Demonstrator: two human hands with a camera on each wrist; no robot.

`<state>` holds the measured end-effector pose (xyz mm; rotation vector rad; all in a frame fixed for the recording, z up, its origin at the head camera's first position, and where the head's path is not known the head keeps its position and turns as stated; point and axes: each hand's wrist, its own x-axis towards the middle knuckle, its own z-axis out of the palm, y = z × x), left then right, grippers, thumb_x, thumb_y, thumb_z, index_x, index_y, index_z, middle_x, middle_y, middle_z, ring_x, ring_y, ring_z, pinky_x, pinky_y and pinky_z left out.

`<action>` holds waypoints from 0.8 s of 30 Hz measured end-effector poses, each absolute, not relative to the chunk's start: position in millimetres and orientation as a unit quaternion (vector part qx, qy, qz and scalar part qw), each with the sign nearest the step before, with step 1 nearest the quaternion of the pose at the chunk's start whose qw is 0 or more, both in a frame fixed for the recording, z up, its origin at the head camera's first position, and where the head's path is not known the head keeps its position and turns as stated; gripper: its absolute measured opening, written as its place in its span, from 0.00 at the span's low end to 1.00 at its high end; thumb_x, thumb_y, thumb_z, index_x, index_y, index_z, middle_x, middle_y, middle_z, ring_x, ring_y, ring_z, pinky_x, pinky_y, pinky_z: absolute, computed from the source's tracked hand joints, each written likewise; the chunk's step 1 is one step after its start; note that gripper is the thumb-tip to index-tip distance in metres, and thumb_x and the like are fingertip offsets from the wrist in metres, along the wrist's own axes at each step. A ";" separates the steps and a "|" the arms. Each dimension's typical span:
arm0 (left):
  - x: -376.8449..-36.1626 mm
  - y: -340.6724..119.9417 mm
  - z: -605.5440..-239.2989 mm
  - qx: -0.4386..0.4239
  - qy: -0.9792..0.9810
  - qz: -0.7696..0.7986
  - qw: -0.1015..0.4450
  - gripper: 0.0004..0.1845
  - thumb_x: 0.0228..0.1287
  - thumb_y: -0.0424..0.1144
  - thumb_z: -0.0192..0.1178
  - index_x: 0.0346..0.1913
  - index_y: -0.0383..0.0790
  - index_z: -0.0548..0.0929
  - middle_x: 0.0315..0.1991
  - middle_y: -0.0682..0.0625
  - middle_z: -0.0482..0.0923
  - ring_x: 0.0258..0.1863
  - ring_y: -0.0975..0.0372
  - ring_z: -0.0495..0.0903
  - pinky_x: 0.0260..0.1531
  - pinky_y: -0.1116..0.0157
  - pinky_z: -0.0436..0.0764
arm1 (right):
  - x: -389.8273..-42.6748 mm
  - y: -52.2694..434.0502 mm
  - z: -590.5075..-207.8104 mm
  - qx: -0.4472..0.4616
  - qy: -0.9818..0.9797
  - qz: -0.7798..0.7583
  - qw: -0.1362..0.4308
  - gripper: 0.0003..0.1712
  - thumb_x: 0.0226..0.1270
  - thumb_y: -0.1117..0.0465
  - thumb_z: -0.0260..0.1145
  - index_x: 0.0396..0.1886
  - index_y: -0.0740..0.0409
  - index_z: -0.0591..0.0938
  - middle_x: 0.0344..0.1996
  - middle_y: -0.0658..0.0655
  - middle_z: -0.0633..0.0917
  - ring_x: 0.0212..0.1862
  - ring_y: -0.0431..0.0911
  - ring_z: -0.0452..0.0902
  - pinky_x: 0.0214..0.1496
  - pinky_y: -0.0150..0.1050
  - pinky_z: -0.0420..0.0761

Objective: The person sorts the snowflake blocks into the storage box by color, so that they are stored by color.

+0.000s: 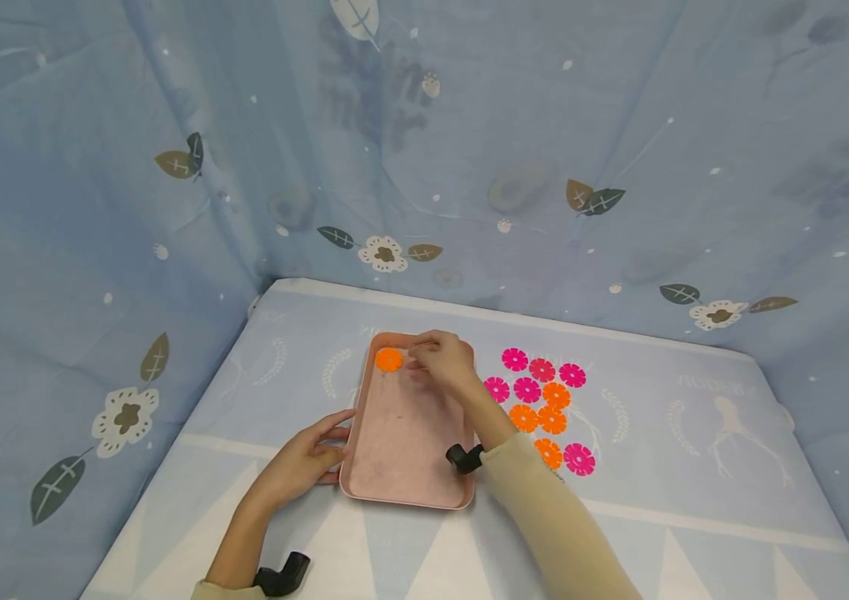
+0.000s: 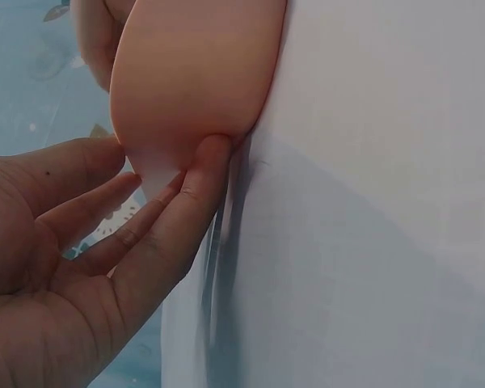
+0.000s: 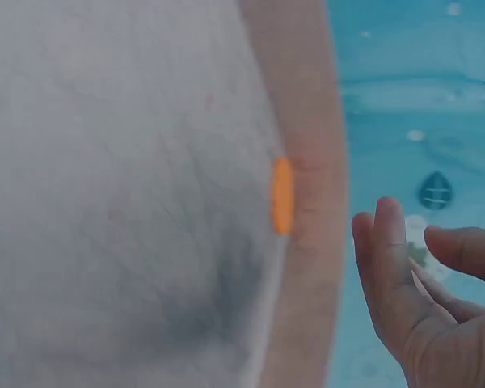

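A pink rectangular tray lies on the table with one orange notched disc flat in its far left corner. My left hand is at the tray's left side. In the left wrist view its extended fingertips touch the outer wall. Over the tray's far end is my right hand, just right of the orange disc. Its fingers are loosely bent, and the right wrist view shows nothing between thumb and fingers. That view also shows the disc edge-on beside the tray wall.
Right of the tray, several pink discs and orange discs lie loosely grouped on the patterned tablecloth. Blue floral curtains hang behind the table and along its sides.
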<state>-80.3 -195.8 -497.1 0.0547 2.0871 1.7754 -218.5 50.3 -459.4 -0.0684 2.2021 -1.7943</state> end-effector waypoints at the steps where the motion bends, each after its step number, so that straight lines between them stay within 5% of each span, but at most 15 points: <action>1: -80.3 -195.7 -497.0 0.017 0.747 0.634 0.198 0.30 0.74 0.33 0.56 0.76 0.45 0.64 0.66 0.34 0.67 0.54 0.48 0.80 0.42 0.57 0.86 | -215.7 54.1 -455.2 -0.028 0.758 -0.633 0.154 0.19 0.75 0.64 0.61 0.60 0.69 0.78 0.51 0.70 0.83 0.46 0.58 0.85 0.49 0.51 0.84; 7: -80.1 -195.1 -495.2 0.017 0.748 0.634 0.197 0.30 0.74 0.32 0.56 0.76 0.43 0.63 0.66 0.33 0.67 0.54 0.47 0.80 0.42 0.56 0.86 | -201.8 81.3 -439.0 -0.054 0.735 -0.661 0.145 0.21 0.76 0.65 0.61 0.63 0.72 0.74 0.49 0.66 0.83 0.51 0.66 0.81 0.47 0.48 0.85; 24: -80.3 -194.7 -496.0 0.020 0.746 0.636 0.197 0.30 0.75 0.32 0.55 0.76 0.43 0.63 0.65 0.33 0.68 0.53 0.48 0.81 0.42 0.56 0.86 | -168.5 172.8 -431.7 -0.016 0.767 -0.634 0.101 0.22 0.73 0.58 0.65 0.61 0.64 0.77 0.48 0.66 0.82 0.50 0.63 0.82 0.54 0.54 0.81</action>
